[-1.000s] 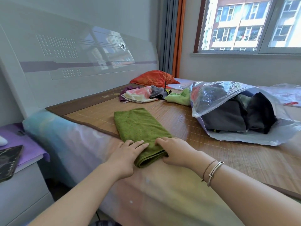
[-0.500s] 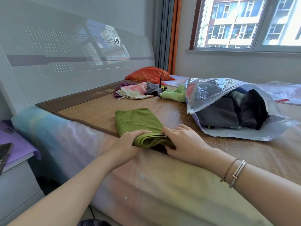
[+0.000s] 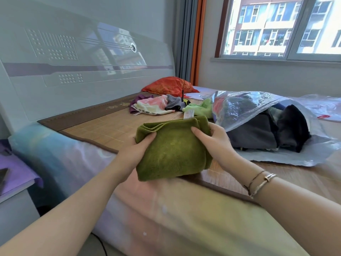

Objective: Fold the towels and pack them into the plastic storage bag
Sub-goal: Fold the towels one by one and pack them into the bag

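At the far left a nightstand (image 3: 11, 183) under a purple cloth stands beside the bed (image 3: 166, 218), whose bamboo mat (image 3: 103, 126) carries the work. The left hand (image 3: 136, 154) has its grip on the left edge of the folded olive-green towel (image 3: 173, 154), thumb on top and fingers underneath. The towel is held raised above the near edge of the mat, folded into several layers, with a white label showing at its upper rim. The right hand (image 3: 215, 143) grasps the right edge the same way, thumb across the top face. Further back on the mat lies a heap of unfolded towels (image 3: 160, 106), pink, grey and light green, near an orange pillow (image 3: 169, 85). To the right the plastic storage bag (image 3: 258, 115) lies on its side, already holding dark folded items, its mouth apparently turned towards the hands. Judgement: folding of this towel appears complete and the step in hand is the transfer to the bag. The next move calls for carrying the bundle rightward with both grips kept firm so the layers do not slip, then lifting the loose upper film of the bag to slide it in.
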A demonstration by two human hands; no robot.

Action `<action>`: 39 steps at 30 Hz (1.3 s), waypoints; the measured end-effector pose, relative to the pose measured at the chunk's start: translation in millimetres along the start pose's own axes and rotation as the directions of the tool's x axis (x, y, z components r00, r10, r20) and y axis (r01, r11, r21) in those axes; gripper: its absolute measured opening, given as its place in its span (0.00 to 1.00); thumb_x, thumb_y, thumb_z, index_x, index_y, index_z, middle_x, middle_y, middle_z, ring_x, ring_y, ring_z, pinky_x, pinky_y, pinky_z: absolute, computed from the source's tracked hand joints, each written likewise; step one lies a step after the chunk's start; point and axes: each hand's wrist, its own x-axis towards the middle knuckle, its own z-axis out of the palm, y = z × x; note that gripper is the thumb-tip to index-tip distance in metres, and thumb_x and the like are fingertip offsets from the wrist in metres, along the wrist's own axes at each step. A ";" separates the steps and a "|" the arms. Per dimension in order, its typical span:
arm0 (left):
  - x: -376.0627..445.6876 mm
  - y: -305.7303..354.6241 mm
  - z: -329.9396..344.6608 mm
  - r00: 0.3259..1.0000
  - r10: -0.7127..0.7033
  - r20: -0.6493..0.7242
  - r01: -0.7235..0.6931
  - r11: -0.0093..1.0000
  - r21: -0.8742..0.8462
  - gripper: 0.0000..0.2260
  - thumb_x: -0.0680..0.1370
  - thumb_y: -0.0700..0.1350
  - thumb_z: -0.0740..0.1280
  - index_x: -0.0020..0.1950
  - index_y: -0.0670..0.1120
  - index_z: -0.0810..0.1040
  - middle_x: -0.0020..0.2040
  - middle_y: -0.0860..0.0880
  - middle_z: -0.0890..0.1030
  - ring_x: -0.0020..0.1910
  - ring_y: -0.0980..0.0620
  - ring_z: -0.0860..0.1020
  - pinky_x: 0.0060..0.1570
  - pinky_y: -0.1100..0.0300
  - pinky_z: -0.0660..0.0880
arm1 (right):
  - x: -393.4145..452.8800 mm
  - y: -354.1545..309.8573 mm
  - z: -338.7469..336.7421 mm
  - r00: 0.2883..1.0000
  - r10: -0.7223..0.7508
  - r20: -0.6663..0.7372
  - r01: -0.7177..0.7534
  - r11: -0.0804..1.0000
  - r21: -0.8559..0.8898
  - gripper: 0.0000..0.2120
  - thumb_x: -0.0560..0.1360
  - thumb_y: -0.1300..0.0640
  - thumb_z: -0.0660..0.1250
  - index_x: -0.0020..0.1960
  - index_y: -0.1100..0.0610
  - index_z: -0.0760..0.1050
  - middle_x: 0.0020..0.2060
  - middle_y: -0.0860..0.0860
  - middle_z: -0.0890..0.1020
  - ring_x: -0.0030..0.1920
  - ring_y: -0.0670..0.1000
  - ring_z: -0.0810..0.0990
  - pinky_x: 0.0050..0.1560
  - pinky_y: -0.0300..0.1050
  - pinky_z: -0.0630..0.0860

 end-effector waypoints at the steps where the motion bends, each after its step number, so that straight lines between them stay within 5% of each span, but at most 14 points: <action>1: 6.8 -1.9 -1.9 0.999 -0.010 -0.032 0.010 1.000 0.000 0.11 0.74 0.58 0.69 0.49 0.52 0.80 0.50 0.50 0.83 0.52 0.49 0.80 0.55 0.51 0.76 | 8.2 3.8 9.1 1.000 -0.015 -0.027 0.013 0.998 -0.059 0.08 0.76 0.53 0.69 0.49 0.58 0.80 0.45 0.52 0.84 0.49 0.50 0.82 0.51 0.45 0.78; 5: 40.1 -16.2 -13.0 0.977 0.028 -0.211 0.003 0.989 0.145 0.15 0.75 0.57 0.69 0.44 0.45 0.80 0.44 0.45 0.83 0.47 0.44 0.81 0.48 0.51 0.76 | 40.2 29.3 37.5 0.999 0.003 -0.038 -0.014 0.953 -0.301 0.08 0.78 0.51 0.65 0.49 0.56 0.78 0.41 0.48 0.80 0.46 0.50 0.78 0.39 0.39 0.70; 10: 71.4 -48.5 -22.1 0.964 -0.139 -0.228 0.226 0.880 0.418 0.21 0.70 0.58 0.73 0.41 0.39 0.77 0.41 0.44 0.80 0.41 0.46 0.79 0.44 0.57 0.74 | 54.7 73.9 54.7 0.968 0.241 -0.074 -0.221 0.671 -0.708 0.19 0.78 0.45 0.60 0.62 0.57 0.71 0.57 0.55 0.78 0.57 0.58 0.77 0.50 0.47 0.71; 15: 85.3 -49.2 -10.6 0.918 -0.358 -0.169 0.387 0.901 0.196 0.21 0.72 0.51 0.73 0.56 0.37 0.74 0.48 0.41 0.81 0.45 0.44 0.80 0.45 0.53 0.80 | 56.0 76.3 51.8 0.931 0.359 -0.074 -0.320 0.701 -0.637 0.32 0.76 0.40 0.63 0.67 0.63 0.63 0.62 0.58 0.73 0.62 0.58 0.73 0.56 0.49 0.72; 18: 77.1 -39.6 0.0 0.898 -0.423 -0.124 0.434 0.898 0.077 0.28 0.71 0.51 0.74 0.64 0.37 0.70 0.51 0.38 0.80 0.45 0.42 0.81 0.45 0.51 0.80 | 45.2 65.5 39.1 0.894 0.446 0.032 -0.365 0.769 -0.525 0.25 0.75 0.45 0.66 0.62 0.62 0.69 0.53 0.54 0.78 0.53 0.53 0.77 0.50 0.44 0.74; 20: 68.5 -29.5 6.7 0.904 -0.415 -0.102 0.420 0.907 0.037 0.28 0.71 0.51 0.74 0.65 0.38 0.71 0.51 0.38 0.81 0.44 0.41 0.82 0.41 0.53 0.79 | 34.3 61.2 27.2 0.865 0.494 0.089 -0.448 0.841 -0.303 0.18 0.73 0.50 0.68 0.56 0.62 0.76 0.48 0.53 0.82 0.48 0.51 0.82 0.50 0.46 0.79; 25: 29.6 10.4 65.4 0.966 -0.255 0.027 0.256 0.967 -0.010 0.18 0.75 0.49 0.71 0.60 0.45 0.70 0.51 0.42 0.78 0.45 0.44 0.80 0.36 0.56 0.77 | -4.3 54.0 -42.0 0.880 0.472 0.056 -0.475 0.871 0.127 0.09 0.75 0.57 0.68 0.53 0.59 0.78 0.45 0.53 0.85 0.44 0.50 0.84 0.38 0.40 0.80; 30: 8.0 39.1 145.5 0.969 -0.104 0.225 0.151 0.968 -0.201 0.12 0.75 0.46 0.70 0.56 0.48 0.72 0.51 0.45 0.82 0.44 0.48 0.82 0.36 0.56 0.78 | -23.1 52.5 -129.8 0.900 0.435 -0.017 -0.399 0.840 0.369 0.12 0.76 0.61 0.65 0.59 0.59 0.76 0.52 0.57 0.84 0.52 0.56 0.83 0.55 0.53 0.79; 34: 12.4 49.8 211.9 0.936 0.010 0.352 0.089 0.960 -0.264 0.12 0.75 0.43 0.71 0.56 0.48 0.72 0.52 0.45 0.82 0.48 0.48 0.81 0.46 0.51 0.79 | -26.6 54.6 -196.2 0.909 0.412 0.061 -0.395 0.806 0.441 0.13 0.77 0.67 0.61 0.60 0.60 0.75 0.54 0.59 0.83 0.52 0.58 0.83 0.50 0.52 0.79; 37: 29.5 51.1 253.1 0.940 0.160 0.300 -0.146 0.987 -0.069 0.09 0.76 0.46 0.70 0.53 0.51 0.72 0.52 0.48 0.81 0.51 0.50 0.80 0.53 0.50 0.78 | -10.0 68.4 -226.2 0.895 0.417 -0.157 -0.342 0.869 0.358 0.16 0.77 0.68 0.63 0.64 0.59 0.72 0.56 0.59 0.81 0.53 0.58 0.81 0.49 0.51 0.78; 39: 43.4 47.2 272.6 0.885 0.410 0.220 -0.457 0.857 0.238 0.09 0.76 0.48 0.69 0.55 0.50 0.74 0.51 0.52 0.80 0.51 0.53 0.77 0.55 0.53 0.76 | 10.0 75.6 -236.1 0.877 0.361 -0.318 -0.293 0.925 0.242 0.19 0.77 0.65 0.65 0.66 0.55 0.68 0.58 0.54 0.79 0.55 0.54 0.79 0.53 0.50 0.77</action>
